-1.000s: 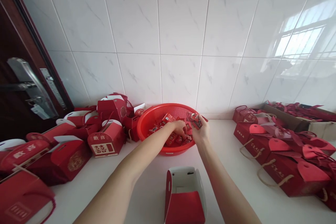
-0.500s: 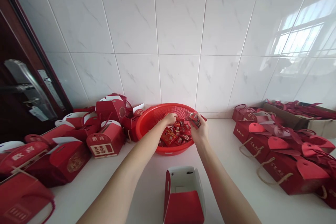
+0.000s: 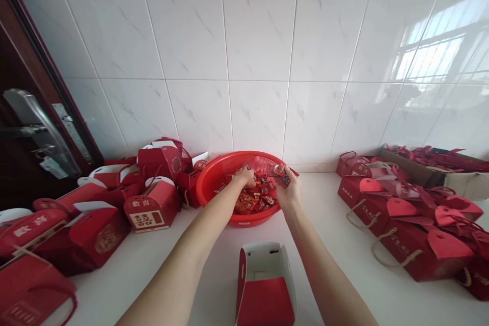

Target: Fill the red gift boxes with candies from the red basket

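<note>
Basket: the red plastic basket (image 3: 206,186) stands on the white table (image 3: 340,254), close to the tiled wall (image 3: 260,117)
Packets in it: small red wrapped packets (image 3: 247,205) lie in a loose heap on the bottom of the basket
Left hand: the left hand (image 3: 246,178) reaches down inside the basket, over the packets, its fingers bent; whether they grip anything, I cannot tell
Right hand: the right hand (image 3: 289,189) is at the right rim of the basket, its fingers closed on a few held packets (image 3: 281,178), red and partly clear
Open box: a red box with a pale inside, the open box (image 3: 268,298), stands in front of the basket, well apart from it, its top open towards the basket
Left of basket: a crowd of red gift boxes (image 3: 153,205), some piled up, the nearest beside the basket; one shows a gold character on a pale panel
Right of basket: rows of red boxes with rope handles (image 3: 422,249), well apart from it, and behind them a carton (image 3: 464,184) holding dark red ribbons (image 3: 431,159)
Far left of basket: a dark door (image 3: 19,66) with a metal handle (image 3: 36,119)
</note>
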{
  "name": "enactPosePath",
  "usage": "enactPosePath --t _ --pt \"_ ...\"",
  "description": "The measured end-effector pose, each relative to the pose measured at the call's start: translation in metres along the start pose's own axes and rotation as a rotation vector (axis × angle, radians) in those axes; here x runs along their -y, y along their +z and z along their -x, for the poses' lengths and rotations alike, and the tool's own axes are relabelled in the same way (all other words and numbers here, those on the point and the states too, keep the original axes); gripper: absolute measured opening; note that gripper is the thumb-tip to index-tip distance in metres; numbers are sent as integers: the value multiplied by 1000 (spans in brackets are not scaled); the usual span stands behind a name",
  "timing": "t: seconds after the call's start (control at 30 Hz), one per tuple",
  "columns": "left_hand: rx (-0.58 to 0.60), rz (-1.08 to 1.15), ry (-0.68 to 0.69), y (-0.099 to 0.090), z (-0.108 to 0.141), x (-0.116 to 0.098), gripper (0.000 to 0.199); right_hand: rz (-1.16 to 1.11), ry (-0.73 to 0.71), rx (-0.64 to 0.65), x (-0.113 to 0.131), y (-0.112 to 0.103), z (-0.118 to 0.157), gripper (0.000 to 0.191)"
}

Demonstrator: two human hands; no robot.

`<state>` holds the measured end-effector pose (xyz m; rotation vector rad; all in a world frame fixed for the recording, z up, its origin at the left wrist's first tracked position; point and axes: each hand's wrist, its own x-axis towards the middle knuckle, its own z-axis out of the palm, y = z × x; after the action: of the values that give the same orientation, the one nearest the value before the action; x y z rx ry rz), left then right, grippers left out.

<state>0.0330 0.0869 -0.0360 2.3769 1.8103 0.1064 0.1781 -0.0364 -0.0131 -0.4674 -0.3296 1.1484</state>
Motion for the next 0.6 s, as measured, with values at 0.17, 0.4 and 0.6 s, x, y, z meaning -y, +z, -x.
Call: enactPosePath --t 0.17,0.4,0.6 --pt "-24 134 -32 -6 2 13 46 6 1 7 0 0 0 11" --pt "-7 254 -56 -5 3 20 34 11 2 1 -2 -1 -3 15" --pt "63 283 -26 0 1 20 38 -14 -19 20 -3 -1 -3 16"
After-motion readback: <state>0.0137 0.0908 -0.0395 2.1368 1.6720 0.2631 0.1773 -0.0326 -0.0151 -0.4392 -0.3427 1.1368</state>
